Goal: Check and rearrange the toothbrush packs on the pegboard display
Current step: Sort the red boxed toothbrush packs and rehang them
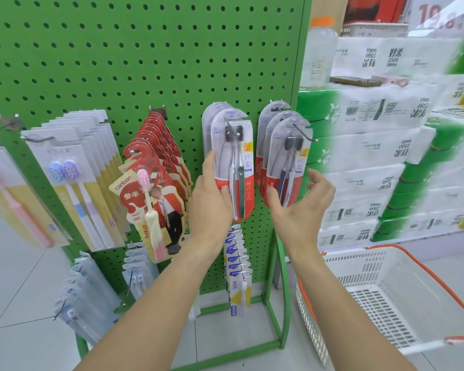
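Now your left hand (208, 199) pinches the front red toothbrush pack (233, 167) on the green pegboard (145, 62), thumb on its face. Your right hand (298, 207) holds the neighbouring pack (284, 162) to its right, fingers loosely curved behind it.

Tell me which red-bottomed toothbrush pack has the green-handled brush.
The front pack on the left hook, gripped by the left hand; the right hook's front pack shows a blue handle.
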A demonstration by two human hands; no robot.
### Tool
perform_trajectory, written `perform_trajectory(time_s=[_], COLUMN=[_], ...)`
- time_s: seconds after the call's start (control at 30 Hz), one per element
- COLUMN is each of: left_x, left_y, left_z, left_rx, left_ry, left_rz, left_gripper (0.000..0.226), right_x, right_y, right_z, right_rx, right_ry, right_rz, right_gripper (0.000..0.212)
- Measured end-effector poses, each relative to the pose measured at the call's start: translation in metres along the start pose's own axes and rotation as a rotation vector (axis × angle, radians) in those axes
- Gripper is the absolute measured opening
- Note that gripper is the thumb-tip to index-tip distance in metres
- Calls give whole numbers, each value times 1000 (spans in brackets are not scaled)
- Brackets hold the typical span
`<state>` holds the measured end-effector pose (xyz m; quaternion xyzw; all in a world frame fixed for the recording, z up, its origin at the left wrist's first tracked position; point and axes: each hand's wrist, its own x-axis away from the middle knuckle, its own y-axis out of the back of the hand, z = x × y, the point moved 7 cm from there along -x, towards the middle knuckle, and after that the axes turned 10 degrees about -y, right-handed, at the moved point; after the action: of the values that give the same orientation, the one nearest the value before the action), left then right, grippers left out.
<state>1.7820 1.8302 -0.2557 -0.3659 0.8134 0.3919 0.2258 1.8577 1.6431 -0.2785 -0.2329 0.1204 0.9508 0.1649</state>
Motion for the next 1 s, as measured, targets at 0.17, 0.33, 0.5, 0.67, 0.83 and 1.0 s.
perform_trajectory(time_s=[0.17, 0.33, 0.5, 0.67, 0.83, 1.0], left_x=[4, 10, 16, 36, 60, 76], left_y=[-2, -6, -4, -4, -12, -14], left_z=[-3, -6, -9, -14, -4, -12], left_rx=[38, 64, 35, -8, 7, 132], left_ry=[8, 18, 37, 40, 60, -3], left_rz=[-17, 43, 99, 95, 124, 91], left_gripper=[69, 77, 80, 81, 83, 67], right_x=[-19, -29, -35, -40, -49, -42], right_y=[-27, -36, -31, -23, -22, -15], right_z=[-27, -31, -27, -32, -15, -11], right_rx=[135, 190, 114, -114, -186, -206], right_ry=[-111, -85, -36, -42, -19, -34], right_rz=[145, 135, 126, 142, 342, 557], right_gripper=[108, 101, 72, 37, 22, 26])
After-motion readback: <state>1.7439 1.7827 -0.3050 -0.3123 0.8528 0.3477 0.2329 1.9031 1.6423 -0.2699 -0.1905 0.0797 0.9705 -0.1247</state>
